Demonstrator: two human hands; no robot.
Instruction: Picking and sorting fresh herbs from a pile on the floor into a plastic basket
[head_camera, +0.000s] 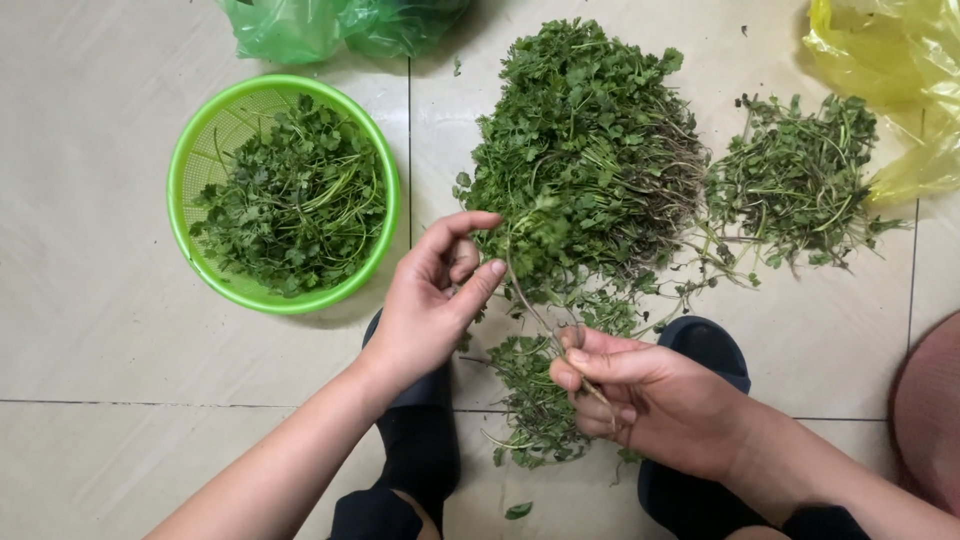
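Just below the big heap of herbs (585, 150), a single leafy sprig (535, 262) is held between both hands. Its thin stalk is pinched by the right hand (650, 400), whose fingers are curled shut around the lower end. The leafy top is met by the left hand (435, 300), whose thumb and forefinger are parted around it while the other fingers are bent loosely; whether they actually touch the leaves cannot be told. Under the hands, a small scatter of picked greens (535, 400) is seen on the tiled floor (100, 350), between two dark slippers (705, 345). Left of the big heap, a green plastic colander (190, 160) is filled with sorted leaves. Right of the heap, a smaller pile (795, 180) is laid beside a yellow plastic bag (900, 60). Above the colander, a green plastic bag (300, 25) is partly visible.
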